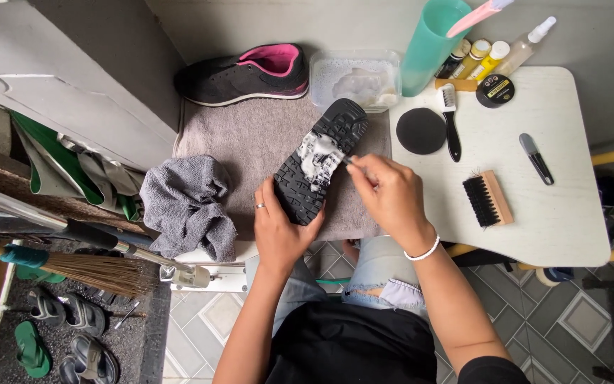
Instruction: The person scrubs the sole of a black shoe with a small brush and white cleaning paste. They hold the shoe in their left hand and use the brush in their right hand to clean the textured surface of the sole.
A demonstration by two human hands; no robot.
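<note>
Shoe: I see the upturned shoe [319, 162], sole up and foamy, on the grey towel [250, 139]; long axis runs from 7 to 1 o'clock.
Left hand [282, 227]: fingers curled round the shoe's near end at 7 o'clock.
Right hand [390, 195]: nearer the foam, at the shoe's 4 o'clock, pinching a small tool I can't identify.
Packages: bottles [488, 57] and a round black tin [494, 90] at the table's 12 o'clock, yellow and clear, beside a teal cup [428, 46].

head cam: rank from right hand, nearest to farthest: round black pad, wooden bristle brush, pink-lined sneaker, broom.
Measured from the right hand:
1. Round black pad, just above it on the white table.
2. Wooden bristle brush, to the right of it on the table.
3. Pink-lined sneaker, upper left on the towel.
4. Broom, far left, off the table.
</note>
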